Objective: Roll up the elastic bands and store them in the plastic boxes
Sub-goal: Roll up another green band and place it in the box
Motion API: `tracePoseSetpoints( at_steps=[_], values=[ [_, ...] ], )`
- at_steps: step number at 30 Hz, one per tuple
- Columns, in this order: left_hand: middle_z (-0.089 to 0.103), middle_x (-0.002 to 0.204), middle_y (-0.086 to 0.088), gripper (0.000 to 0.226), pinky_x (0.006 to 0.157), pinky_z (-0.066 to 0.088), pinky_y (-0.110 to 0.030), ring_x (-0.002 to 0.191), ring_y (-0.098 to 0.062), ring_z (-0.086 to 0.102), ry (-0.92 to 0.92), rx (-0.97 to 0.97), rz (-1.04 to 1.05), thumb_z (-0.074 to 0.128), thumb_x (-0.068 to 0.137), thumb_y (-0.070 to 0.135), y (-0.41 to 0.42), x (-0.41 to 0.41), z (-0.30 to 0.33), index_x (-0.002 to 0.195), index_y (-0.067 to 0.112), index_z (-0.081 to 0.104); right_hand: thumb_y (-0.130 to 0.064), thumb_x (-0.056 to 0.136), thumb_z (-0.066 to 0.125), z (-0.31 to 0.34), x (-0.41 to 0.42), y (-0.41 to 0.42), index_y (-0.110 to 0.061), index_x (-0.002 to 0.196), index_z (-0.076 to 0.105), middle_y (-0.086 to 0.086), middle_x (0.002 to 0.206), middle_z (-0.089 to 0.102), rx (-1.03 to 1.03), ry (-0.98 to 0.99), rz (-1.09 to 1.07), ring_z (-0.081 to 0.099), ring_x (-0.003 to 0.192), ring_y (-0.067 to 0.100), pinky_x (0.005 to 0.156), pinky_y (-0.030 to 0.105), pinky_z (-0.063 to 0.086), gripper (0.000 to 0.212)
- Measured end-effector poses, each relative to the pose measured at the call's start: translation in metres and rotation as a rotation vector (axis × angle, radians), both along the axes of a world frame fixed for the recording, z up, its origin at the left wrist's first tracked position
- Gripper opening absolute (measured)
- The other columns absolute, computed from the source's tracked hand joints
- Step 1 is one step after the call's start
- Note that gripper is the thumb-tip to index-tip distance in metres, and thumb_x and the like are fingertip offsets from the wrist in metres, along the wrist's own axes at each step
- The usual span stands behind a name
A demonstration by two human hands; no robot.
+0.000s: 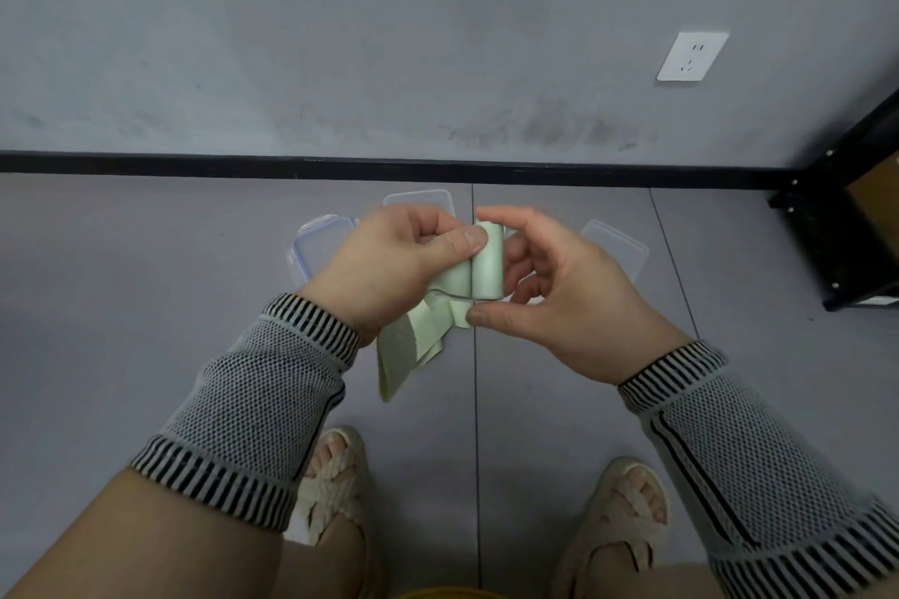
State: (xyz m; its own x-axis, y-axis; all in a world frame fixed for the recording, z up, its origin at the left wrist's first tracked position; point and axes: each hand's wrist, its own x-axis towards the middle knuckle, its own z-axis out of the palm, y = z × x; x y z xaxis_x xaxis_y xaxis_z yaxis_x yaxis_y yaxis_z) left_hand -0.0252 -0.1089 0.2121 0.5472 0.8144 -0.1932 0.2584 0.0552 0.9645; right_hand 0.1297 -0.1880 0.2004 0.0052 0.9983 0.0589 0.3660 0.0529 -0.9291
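Observation:
A pale green elastic band [488, 264] is partly rolled into a short cylinder, held up in front of me over the floor. My right hand [559, 292] pinches the roll between thumb and curled fingers. My left hand [394, 263] holds the flat part beside the roll, thumb pressed on it. The loose tail [404, 355] of the band hangs down below my hands. Behind my hands, clear plastic boxes lie on the floor: one [316, 248] at the left with a blue-edged lid, one [418, 198] in the middle, one [615, 248] at the right.
The grey tiled floor [146, 282] meets a grey wall at a black skirting board [194, 161]. A black metal shelf frame [846, 219] stands at the right. A white wall socket [691, 57] sits on the wall. My sandalled feet [335, 477] are below.

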Motion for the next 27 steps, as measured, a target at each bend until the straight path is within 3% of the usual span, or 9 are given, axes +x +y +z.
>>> tracePoseSetpoints(
  at_steps=[4,10,14,18,22,27],
  values=[
    [0.064,0.07,-0.007,0.032,0.064,0.045,-0.03,0.066,-0.019,0.056,-0.017,-0.018,-0.029,0.065,0.072,0.035,-0.001,-0.001,0.0,0.083,0.004,0.065,-0.012,0.064,0.086,0.002,0.0,0.0,-0.043,0.107,0.054,0.001,0.076,0.061,-0.004,0.038,0.0,0.059,0.066,0.016,0.069,0.037,0.055,0.062],
    [0.064,0.074,0.004,0.007,0.064,0.046,-0.018,0.064,-0.003,0.056,0.106,0.122,-0.105,0.062,0.089,0.02,0.0,-0.004,0.0,0.085,0.017,0.067,-0.008,0.063,0.085,0.005,0.009,-0.002,-0.03,0.109,0.059,0.005,0.073,0.061,-0.048,0.038,-0.008,0.057,0.062,0.014,0.066,0.03,0.053,0.057],
    [0.062,0.07,0.012,0.015,0.059,0.044,-0.012,0.058,0.005,0.054,0.209,0.256,-0.131,0.062,0.088,0.015,0.0,-0.007,0.002,0.082,0.028,0.065,-0.005,0.064,0.084,0.006,0.014,-0.004,-0.026,0.113,0.06,0.001,0.074,0.06,-0.087,0.053,0.024,0.057,0.064,0.013,0.067,0.03,0.053,0.059],
    [0.061,0.067,0.012,0.013,0.055,0.041,-0.01,0.055,0.006,0.054,0.206,0.261,-0.099,0.067,0.084,0.014,-0.001,-0.006,0.003,0.079,0.026,0.064,-0.004,0.064,0.084,0.008,0.017,-0.005,-0.029,0.111,0.061,0.003,0.076,0.062,-0.103,0.015,0.022,0.059,0.065,0.015,0.069,0.031,0.054,0.057],
    [0.062,0.071,0.01,0.006,0.057,0.042,-0.013,0.057,0.004,0.053,0.264,0.282,-0.076,0.069,0.081,0.026,-0.001,-0.002,0.001,0.082,0.022,0.065,-0.009,0.066,0.084,0.006,0.012,-0.003,-0.035,0.109,0.06,-0.001,0.075,0.062,-0.071,-0.153,0.014,0.06,0.063,0.009,0.066,0.026,0.054,0.055],
    [0.058,0.064,0.008,0.028,0.051,0.039,-0.014,0.054,0.001,0.049,0.287,0.314,0.075,0.072,0.076,0.043,-0.005,0.008,-0.004,0.076,0.015,0.066,-0.014,0.068,0.081,0.006,0.006,0.0,-0.035,0.115,0.059,-0.006,0.073,0.06,-0.024,-0.316,-0.006,0.059,0.065,0.006,0.068,0.025,0.053,0.056]
  ],
)
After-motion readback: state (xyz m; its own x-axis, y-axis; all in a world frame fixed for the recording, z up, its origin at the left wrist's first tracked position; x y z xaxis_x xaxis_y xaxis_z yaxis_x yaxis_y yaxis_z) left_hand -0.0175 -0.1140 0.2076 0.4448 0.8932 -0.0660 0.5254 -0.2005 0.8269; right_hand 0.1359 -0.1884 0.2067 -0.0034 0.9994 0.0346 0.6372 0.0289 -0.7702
